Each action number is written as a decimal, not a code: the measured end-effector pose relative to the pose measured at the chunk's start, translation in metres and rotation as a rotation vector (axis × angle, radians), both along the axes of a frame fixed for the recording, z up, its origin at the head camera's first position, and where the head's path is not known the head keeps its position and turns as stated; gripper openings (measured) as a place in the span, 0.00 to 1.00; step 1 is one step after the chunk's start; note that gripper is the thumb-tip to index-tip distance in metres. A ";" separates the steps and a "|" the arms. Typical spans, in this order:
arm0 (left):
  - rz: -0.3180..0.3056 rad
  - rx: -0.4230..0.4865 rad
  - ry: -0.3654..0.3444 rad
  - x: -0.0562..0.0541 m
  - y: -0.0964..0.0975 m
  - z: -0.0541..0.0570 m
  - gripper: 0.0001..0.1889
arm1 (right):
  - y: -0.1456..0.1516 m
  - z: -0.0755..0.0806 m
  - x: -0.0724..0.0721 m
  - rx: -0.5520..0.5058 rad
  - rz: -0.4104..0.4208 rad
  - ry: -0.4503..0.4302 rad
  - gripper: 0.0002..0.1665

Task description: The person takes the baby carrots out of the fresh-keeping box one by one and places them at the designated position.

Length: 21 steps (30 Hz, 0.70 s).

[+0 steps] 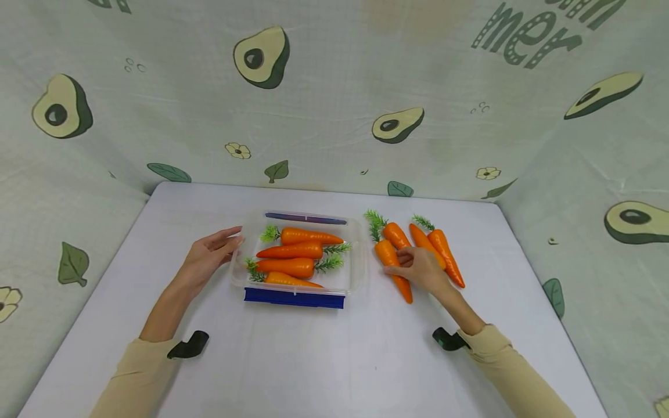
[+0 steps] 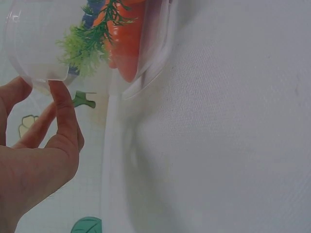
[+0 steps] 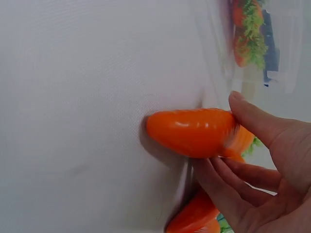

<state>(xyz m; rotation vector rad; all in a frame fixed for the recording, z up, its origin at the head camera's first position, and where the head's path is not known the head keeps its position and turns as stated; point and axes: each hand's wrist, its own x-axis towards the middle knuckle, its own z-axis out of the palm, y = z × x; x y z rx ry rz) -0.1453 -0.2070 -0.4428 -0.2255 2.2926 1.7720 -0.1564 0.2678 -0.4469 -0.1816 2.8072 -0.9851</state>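
A clear plastic box (image 1: 358, 261) with blue side clips stands left of the table's middle, with several orange carrots (image 1: 292, 267) lying crosswise in it. My left hand (image 1: 205, 262) pinches the box's left rim between thumb and fingers, as the left wrist view shows up close. On the right, my right hand (image 1: 422, 270) grips a carrot (image 3: 192, 130) with leafy green tops, thumb on one side and fingers on the other. Its tip points towards me and seems to lie on or just above the table. More loose carrots (image 1: 445, 255) lie beside and beneath that hand, partly hidden by it.
The white table (image 1: 313, 360) meets a cloth backdrop (image 1: 324, 104) printed with avocados and leaves at its back and sides. One blue clip (image 1: 294, 298) hangs outward at the box's front, another (image 1: 305, 219) at its back.
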 end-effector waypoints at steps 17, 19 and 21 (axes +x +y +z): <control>0.001 0.001 0.007 -0.001 -0.001 -0.001 0.39 | -0.014 0.026 -0.006 -0.015 0.093 0.083 0.25; 0.001 0.003 0.006 0.000 -0.001 -0.001 0.39 | -0.016 0.030 -0.008 -0.017 0.105 0.104 0.22; -0.002 0.003 0.005 0.000 -0.001 -0.001 0.39 | -0.020 0.033 -0.011 -0.032 0.121 0.132 0.19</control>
